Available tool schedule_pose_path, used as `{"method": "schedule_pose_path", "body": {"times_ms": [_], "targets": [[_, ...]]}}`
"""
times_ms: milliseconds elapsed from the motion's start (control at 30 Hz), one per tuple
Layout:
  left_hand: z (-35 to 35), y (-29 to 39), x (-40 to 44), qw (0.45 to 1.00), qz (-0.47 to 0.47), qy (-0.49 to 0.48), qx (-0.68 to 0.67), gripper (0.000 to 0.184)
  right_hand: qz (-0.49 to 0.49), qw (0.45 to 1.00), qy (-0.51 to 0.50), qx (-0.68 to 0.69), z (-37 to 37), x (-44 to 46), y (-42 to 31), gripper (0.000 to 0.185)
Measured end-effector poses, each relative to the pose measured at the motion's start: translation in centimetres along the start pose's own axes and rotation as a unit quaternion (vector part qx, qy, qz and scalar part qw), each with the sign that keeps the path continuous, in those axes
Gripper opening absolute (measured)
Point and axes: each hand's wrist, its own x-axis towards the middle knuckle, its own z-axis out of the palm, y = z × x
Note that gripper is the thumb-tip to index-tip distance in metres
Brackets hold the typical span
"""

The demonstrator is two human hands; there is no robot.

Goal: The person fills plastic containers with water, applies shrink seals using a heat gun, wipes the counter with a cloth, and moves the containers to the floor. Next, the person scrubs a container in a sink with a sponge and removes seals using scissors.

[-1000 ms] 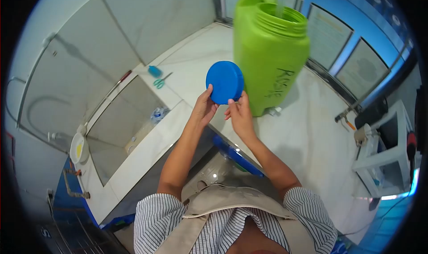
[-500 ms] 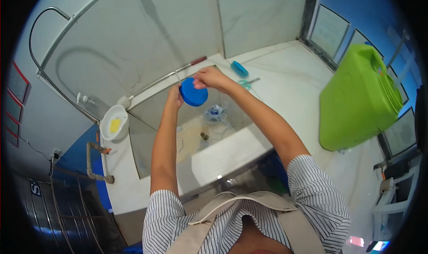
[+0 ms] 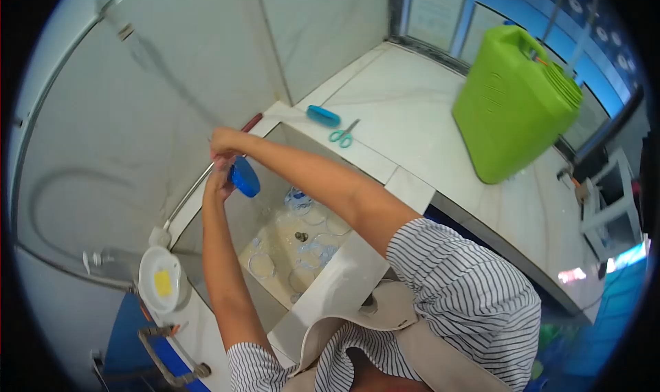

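Observation:
My left hand (image 3: pixel 218 180) grips a round blue lid (image 3: pixel 245 177) by its left edge, tilted over the far left part of the sink (image 3: pixel 224 260). Just above it, my right hand (image 3: pixel 230 143) is closed with the fingers bent; whatever it may hold is hidden. The two hands appear to touch or overlap. Below the lid, in shallow cloudy water, lie a clear piece with blue markings (image 3: pixel 298 201) and several clear round pieces (image 3: pixel 261 264). Around the dark drain fitting (image 3: pixel 301 236) these pieces lie scattered.
On the counter right of the sink are a blue brush (image 3: pixel 323 115), scissors (image 3: pixel 342 137) and a large green jerrycan (image 3: pixel 515 106). A long rod with a red handle (image 3: pixel 252 122) lies along the back edge. At left stand a white bowl with a yellow sponge (image 3: pixel 162 282) and a bent pipe (image 3: pixel 157 351).
Both hands have moved left with the lid, which has turned from facing me to a steeper tilt. My view has swung, showing more of the sink floor.

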Motion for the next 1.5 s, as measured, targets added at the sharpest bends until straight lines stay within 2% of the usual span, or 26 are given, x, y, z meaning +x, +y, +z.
{"method": "schedule_pose_path", "body": {"times_ms": [33, 67, 100, 133, 167, 200, 233, 300, 367, 433, 500, 533, 567, 600, 633, 700, 767, 867, 933, 1000, 1067, 1100, 1167, 1267, 1433, 1500], "targets": [[1.5, 1.0, -1.8, 0.997, 0.034, 0.028, 0.069, 0.048, 0.056, 0.992, 0.011, 0.110, -0.5, -0.6, -0.5, 0.015], [2.5, 1.3, -3.0, 0.986, 0.071, 0.059, 0.136, 0.049, 0.064, 0.992, 0.021, 0.110, 0.2, 1.0, 0.2, 0.015], [1.5, 0.4, -2.0, 0.986, 0.070, 0.049, 0.140, 0.049, -0.020, 0.999, 0.034, 0.002, 1.6, 3.5, 1.5, 0.017], [-0.8, -0.9, 0.3, 0.928, 0.214, 0.073, 0.295, 0.044, -0.059, 0.996, 0.041, -0.054, 1.2, 3.2, 1.7, 0.018], [-1.8, -1.5, 1.6, 0.824, 0.352, 0.095, 0.433, 0.040, -0.098, 0.988, 0.053, -0.110, 0.6, 2.5, 1.7, 0.019], [1.8, 0.3, -2.8, 0.742, 0.332, 0.152, 0.562, 0.032, -0.182, 0.953, 0.062, -0.232, -1.6, -1.2, 0.0, 0.016], [2.6, 0.3, -4.0, 0.741, 0.336, 0.144, 0.563, 0.032, -0.261, 0.897, 0.069, -0.349, -2.7, -3.6, -1.0, 0.014], [3.0, -0.1, -5.3, 0.511, 0.237, 0.154, 0.812, 0.021, -0.231, 0.902, 0.085, -0.356, -1.7, -2.8, -0.5, 0.017], [1.1, -0.4, -5.1, 0.488, 0.298, 0.141, 0.809, 0.021, -0.204, 0.905, 0.098, -0.360, -1.3, -1.9, -0.5, 0.020], [-0.2, -0.6, -4.5, 0.467, 0.350, 0.126, 0.802, 0.020, -0.120, 0.975, 0.056, -0.180, -0.8, -2.1, -0.9, 0.016], [0.2, 0.0, -3.9, 0.826, 0.292, 0.146, 0.460, 0.017, -0.039, 0.995, 0.082, -0.040, -1.1, -4.0, -2.5, 0.012], [0.5, 0.9, -4.0, 0.925, 0.119, 0.152, 0.328, 0.024, 0.012, 0.992, 0.119, 0.038, -1.3, -4.9, -3.2, 0.011], [1.9, 1.7, -4.8, 0.925, 0.118, 0.150, 0.330, 0.024, 0.014, 0.992, 0.121, 0.040, -1.2, -4.8, -3.2, 0.011], [3.7, 2.1, -5.6, 0.976, 0.101, 0.141, 0.131, 0.023, 0.034, 0.985, 0.148, 0.079, -1.1, -4.6, -3.4, 0.013], [4.6, 2.2, -5.7, 0.986, 0.078, 0.128, -0.075, 0.023, 0.053, 0.977, 0.173, 0.117, -0.9, -4.2, -3.5, 0.016], [3.7, 3.3, -5.1, 0.998, 0.013, 0.054, 0.007, 0.029, 0.020, 0.980, 0.179, 0.089, -1.0, -3.6, -3.0, 0.016], [3.8, 3.4, -4.8, 0.989, 0.062, 0.107, 0.077, 0.024, -0.011, 0.980, 0.189, 0.060, -0.9, -2.7, -2.1, 0.017], [2.9, 3.3, -2.9, 0.965, 0.145, 0.049, 0.212, 0.017, -0.011, 0.974, 0.216, 0.074, -1.6, -4.1, -1.4, 0.018], [2.2, 2.8, -2.3, 0.943, 0.178, 0.051, 0.275, 0.013, 0.007, 0.968, 0.162, 0.192, -3.0, -8.1, -1.2, 0.018], [1.2, 2.5, -1.3, 0.916, 0.212, 0.052, 0.338, 0.009, -0.005, 0.979, 0.129, 0.158, -2.6, -9.4, 1.1, 0.019], [0.2, 2.1, 0.3, 0.891, 0.151, 0.028, 0.428, 0.013, -0.005, 0.989, 0.060, 0.136, -2.7, -12.2, 2.9, 0.022], [0.8, 2.5, 0.2, 0.890, 0.153, 0.024, 0.428, 0.013, 0.008, 0.989, 0.027, 0.147, -2.7, -14.5, 4.0, 0.023], [1.8, 3.5, -1.0, 0.980, 0.040, 0.083, 0.178, 0.019, 0.013, 0.969, 0.032, 0.243, -1.8, -18.5, 6.7, 0.028], [2.4, 4.1, -0.6, 0.995, -0.029, 0.076, 0.055, 0.030, 0.030, 0.977, -0.004, 0.209, -0.8, -24.5, 12.3, 0.030], [1.5, 3.1, 1.0, 0.977, -0.040, 0.106, 0.181, 0.036, 0.115, 0.969, 0.032, 0.217, -3.3, -42.0, 18.2, 0.034], [1.0, 2.2, 0.9, 0.966, -0.016, 0.111, 0.231, 0.037, 0.206, 0.926, 0.089, 0.305, -4.9, -49.4, 20.4, 0.035]]}}
